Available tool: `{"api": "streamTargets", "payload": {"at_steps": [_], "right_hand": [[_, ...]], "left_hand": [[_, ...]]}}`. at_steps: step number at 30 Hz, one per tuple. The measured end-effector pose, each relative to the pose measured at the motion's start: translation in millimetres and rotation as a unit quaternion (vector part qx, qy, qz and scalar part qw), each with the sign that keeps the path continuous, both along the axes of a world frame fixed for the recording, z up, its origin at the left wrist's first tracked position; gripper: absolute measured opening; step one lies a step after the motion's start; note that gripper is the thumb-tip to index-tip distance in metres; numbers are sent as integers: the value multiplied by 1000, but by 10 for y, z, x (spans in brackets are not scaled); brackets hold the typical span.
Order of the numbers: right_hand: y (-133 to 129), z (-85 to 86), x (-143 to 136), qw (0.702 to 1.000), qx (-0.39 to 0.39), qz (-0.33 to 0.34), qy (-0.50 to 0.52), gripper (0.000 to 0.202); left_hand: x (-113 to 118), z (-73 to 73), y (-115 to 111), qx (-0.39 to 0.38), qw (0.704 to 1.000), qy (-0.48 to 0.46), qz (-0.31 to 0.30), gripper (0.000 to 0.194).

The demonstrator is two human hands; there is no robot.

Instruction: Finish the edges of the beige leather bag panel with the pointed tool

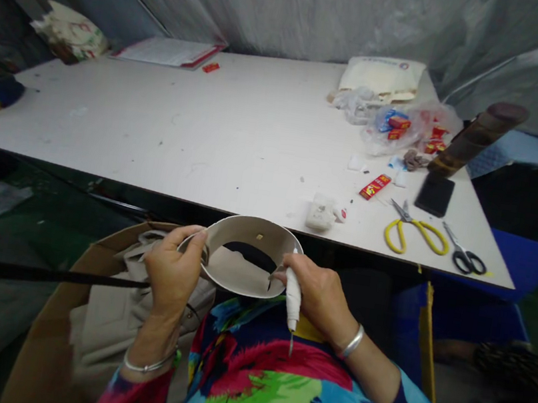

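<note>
A beige curved band (244, 282), bent into an oval loop, hangs between my hands just off the table's front edge. My left hand (175, 268) pinches its left end between thumb and fingers. At the right end, my right hand (313, 292) grips the band's edge and also holds a white-wrapped tool (292, 299) with a thin metal tip pointing down. A small gold-coloured piece (260, 236) shows on the band's inner wall. Below my left hand, a cardboard box (48, 323) holds several beige pieces (104, 318).
On the white table (183, 128) lie yellow-handled scissors (416, 230), black-handled scissors (464, 251), a phone (434, 194), a red packet (375, 186), a white lump (322, 213) and plastic bags (395, 129). A dark cylinder (480, 139) stands tilted at the right. Part of another person (517, 366) shows lower right.
</note>
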State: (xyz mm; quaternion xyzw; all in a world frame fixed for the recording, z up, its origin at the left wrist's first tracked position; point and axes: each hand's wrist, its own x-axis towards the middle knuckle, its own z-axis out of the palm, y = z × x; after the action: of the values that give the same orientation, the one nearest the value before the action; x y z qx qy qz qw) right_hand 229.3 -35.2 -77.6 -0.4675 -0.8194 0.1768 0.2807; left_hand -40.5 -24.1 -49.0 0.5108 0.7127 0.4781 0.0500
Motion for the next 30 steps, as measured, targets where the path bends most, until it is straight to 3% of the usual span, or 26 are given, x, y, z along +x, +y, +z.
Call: {"api": "streamTargets", "payload": {"at_steps": [7,12,23,30], "right_hand": [[19,-49,-151,1000,5,-23,-19,28],[19,-66,-220,998,27,-34,-44,17],[-13,-96,-202,999,-18,14,-30,14],[-15,-117,-117,991,-2,66,115,14]], "left_hand": [[-45,-13,-85,-61,998,11,-20,26],[-63,-17,-188,-87,995,-3,-45,33],[-99,-27,-258,-102,990,-47,-82,36],[-351,184,-427,-150,960,-190,-143,42]]}}
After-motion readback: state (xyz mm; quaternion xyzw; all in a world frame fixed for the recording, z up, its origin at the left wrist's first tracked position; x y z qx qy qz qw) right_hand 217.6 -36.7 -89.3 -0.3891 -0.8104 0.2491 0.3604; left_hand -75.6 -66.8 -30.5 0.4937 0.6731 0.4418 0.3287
